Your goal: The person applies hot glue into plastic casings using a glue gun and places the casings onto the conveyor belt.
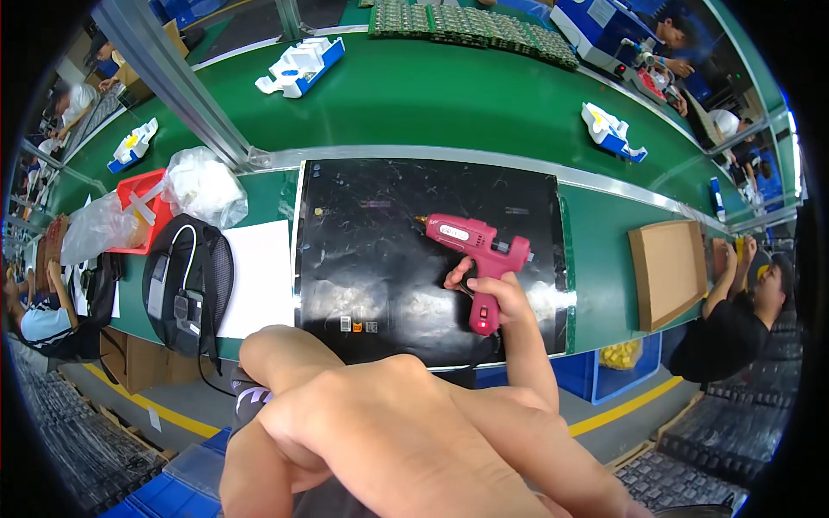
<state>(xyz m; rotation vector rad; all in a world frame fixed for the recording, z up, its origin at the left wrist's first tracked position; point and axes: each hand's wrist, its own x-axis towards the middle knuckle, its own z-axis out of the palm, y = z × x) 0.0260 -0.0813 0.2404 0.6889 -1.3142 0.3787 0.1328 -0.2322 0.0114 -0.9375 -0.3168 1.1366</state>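
My right hand (509, 298) is closed around the handle of a pink glue gun (462, 231), with fingers at the trigger. The gun is above a black mat (371, 250), its nozzle turned to the upper left. Very close to the camera, the back of my left hand (380, 432) fills the lower middle. Its knuckles are bent and its fingertips are out of sight, so I cannot tell if it holds anything. It covers part of the mat's front edge and of my right arm.
Left of the mat lie white paper (257, 276), a black mesh bag (216, 268) and a red bin (142, 198) with plastic bags. A cardboard tray (669, 276) is at right. Beyond, a green surface (449, 104) carries blue-and-white housings (302, 67) and circuit boards (466, 24). Other people sit around.
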